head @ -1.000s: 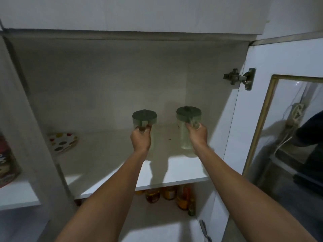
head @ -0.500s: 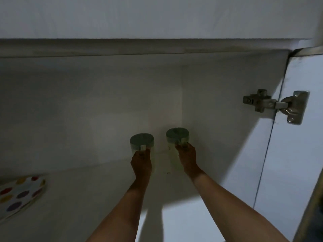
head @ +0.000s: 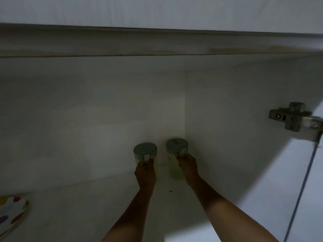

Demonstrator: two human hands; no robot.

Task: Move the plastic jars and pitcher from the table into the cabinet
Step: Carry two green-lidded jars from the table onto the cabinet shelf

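Observation:
Two clear plastic jars with green lids stand side by side deep in the dim cabinet, near its back right corner. My left hand (head: 144,170) grips the left jar (head: 145,151) just below its lid. My right hand (head: 187,165) grips the right jar (head: 176,149) by its side. Both jars are upright; the right one rests on the shelf (head: 87,206), while the left jar's base is hidden behind my hand. No pitcher is in view.
A plate with coloured dots (head: 12,213) lies at the shelf's left edge. A metal hinge (head: 295,117) sits on the right wall, with the open white door (head: 311,189) beyond it. The cabinet's top panel (head: 157,41) hangs low overhead.
Both hands have pushed the jars further back into the cabinet toward the rear right corner. The view has moved closer in and tilted upward.

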